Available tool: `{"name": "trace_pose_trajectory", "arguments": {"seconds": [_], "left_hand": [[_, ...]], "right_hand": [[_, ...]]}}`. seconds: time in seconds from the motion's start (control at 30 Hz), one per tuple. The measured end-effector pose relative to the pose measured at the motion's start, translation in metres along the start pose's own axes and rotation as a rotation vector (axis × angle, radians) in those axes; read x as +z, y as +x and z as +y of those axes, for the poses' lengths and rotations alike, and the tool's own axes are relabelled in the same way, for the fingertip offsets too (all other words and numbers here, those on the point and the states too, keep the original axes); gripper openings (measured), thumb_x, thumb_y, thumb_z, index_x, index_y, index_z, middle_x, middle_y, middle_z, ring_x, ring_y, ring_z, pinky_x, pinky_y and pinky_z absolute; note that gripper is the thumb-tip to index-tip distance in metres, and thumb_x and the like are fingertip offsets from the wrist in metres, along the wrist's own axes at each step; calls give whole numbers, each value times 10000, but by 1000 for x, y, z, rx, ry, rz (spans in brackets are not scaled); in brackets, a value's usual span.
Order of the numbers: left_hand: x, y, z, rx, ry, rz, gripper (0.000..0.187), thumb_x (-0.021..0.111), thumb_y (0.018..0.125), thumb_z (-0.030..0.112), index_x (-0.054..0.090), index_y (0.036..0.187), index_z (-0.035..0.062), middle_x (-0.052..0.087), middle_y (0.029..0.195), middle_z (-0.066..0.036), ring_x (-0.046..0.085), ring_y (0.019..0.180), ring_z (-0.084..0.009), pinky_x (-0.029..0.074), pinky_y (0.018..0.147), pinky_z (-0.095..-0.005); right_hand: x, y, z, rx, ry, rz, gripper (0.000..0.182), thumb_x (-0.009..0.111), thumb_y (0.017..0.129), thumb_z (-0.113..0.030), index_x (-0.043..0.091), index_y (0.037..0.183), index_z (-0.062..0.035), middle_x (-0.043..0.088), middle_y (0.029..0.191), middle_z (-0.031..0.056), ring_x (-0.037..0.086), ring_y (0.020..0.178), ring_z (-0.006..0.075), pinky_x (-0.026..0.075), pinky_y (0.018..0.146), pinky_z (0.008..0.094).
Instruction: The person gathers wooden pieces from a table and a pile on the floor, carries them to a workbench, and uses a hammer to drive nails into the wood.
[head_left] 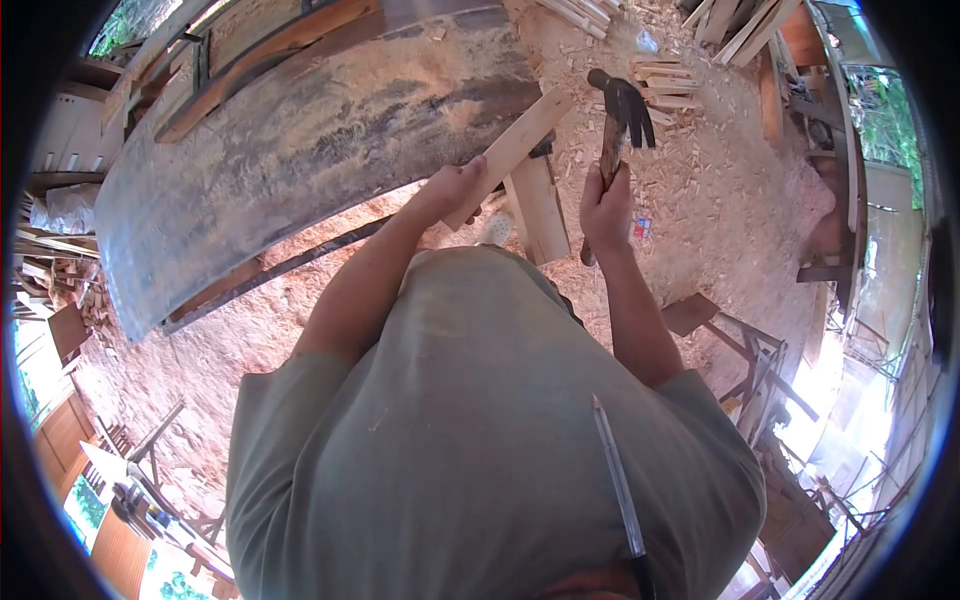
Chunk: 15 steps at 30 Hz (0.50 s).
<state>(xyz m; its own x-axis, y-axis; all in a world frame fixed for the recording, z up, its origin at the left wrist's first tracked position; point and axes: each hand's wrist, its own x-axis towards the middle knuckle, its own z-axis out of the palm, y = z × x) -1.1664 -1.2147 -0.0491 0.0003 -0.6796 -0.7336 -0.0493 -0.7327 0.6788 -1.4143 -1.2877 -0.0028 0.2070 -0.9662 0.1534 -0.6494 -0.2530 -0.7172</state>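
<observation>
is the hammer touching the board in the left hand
Apart. The head view shows floor between the hammer, in the right hand, and the board, in the left hand.

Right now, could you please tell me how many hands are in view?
2: the left hand, around a pale wooden board, and the right hand, around the handle of a hammer.

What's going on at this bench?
One person is standing at a long, dusty workbench. The left hand has its grip on a flat wooden board, which is tilted up near the bench's end. The right hand holds a claw hammer by its handle, head up, apart from the board. Wood shavings cover the ground, and a pile of wood strips lies beyond the hammer.
</observation>
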Motion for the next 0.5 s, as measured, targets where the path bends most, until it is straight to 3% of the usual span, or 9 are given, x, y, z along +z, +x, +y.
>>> {"name": "trace_pose_trajectory", "arguments": {"seconds": [0.17,0.27,0.4,0.47,0.5], "left_hand": [[4,-2,-1,11,-24,-3,708,395,979,587,631,943,-80,641,665,-139,657,532,-239,542,502,-365],[4,4,-4,15,-44,8,708,396,976,588,629,938,-79,638,662,-140,658,534,-239,540,501,-362],[7,11,-12,63,-43,35,703,397,973,587,624,934,-77,633,660,-144,657,535,-243,534,500,-360],[8,8,-11,54,-62,22,699,400,972,584,623,933,-78,633,661,-146,655,534,-241,533,503,-360],[7,7,-8,53,-79,13,695,403,971,581,622,933,-78,632,662,-148,654,532,-240,532,506,-359]], "right_hand": [[14,13,23,69,-291,-201,279,527,956,-266,490,1097,-28,637,811,294,613,775,513,467,639,565],[2,15,-4,54,-81,-42,284,534,953,-278,485,1102,-41,633,793,298,612,746,514,471,620,579],[12,7,20,-57,-45,44,272,550,946,-258,484,1098,-42,635,796,295,613,756,515,474,619,568],[13,22,26,49,-322,-214,289,558,940,-243,485,1114,-24,638,806,292,613,764,517,475,624,568],[11,21,27,49,-322,-217,289,558,940,-243,485,1114,-24,638,806,292,613,764,517,475,624,568]]}}
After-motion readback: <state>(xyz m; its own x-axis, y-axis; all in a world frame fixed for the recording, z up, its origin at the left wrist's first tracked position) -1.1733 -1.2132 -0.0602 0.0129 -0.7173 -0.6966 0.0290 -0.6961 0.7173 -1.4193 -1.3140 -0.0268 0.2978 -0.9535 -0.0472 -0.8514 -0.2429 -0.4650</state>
